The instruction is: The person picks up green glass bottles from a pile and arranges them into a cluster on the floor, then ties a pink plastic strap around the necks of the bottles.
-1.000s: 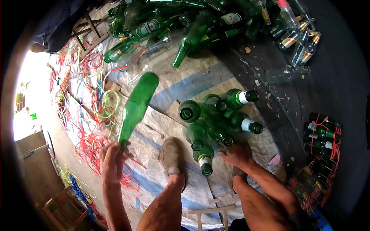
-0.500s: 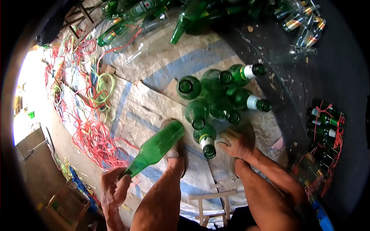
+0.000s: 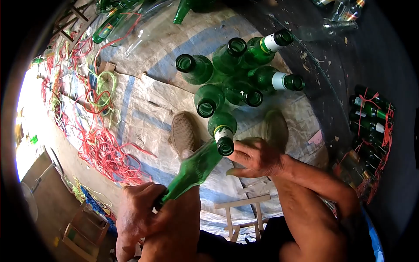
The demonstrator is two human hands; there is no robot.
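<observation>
My left hand (image 3: pixel 142 212) is closed round the neck of a green glass bottle (image 3: pixel 195 168). The bottle slants up and to the right over my leg, its base toward the middle of the floor. My right hand (image 3: pixel 257 158) is open, thumb apart from the fingers, fingertips right beside the neck of a standing green bottle with a white neck label (image 3: pixel 223 124). Behind it, several more green bottles (image 3: pixel 209 99) stand upright in a tight cluster. Two of these, at the right, carry pale neck labels, among them one bottle (image 3: pixel 266 79) leaning outward in this view.
A worn white-and-blue sheet (image 3: pixel 152 122) covers the floor under my shoes (image 3: pixel 185 131). Tangled red string (image 3: pixel 107 155) lies at left. Bottles tied with red string (image 3: pixel 371 118) lie at right. A small wooden stool (image 3: pixel 242 203) is between my legs. Loose bottles (image 3: pixel 109 27) lie at the back.
The held bottle has swung right and nearer the standing bottles, with my left hand shifting right. My right hand has moved left to the front bottle's neck. The view has shifted.
</observation>
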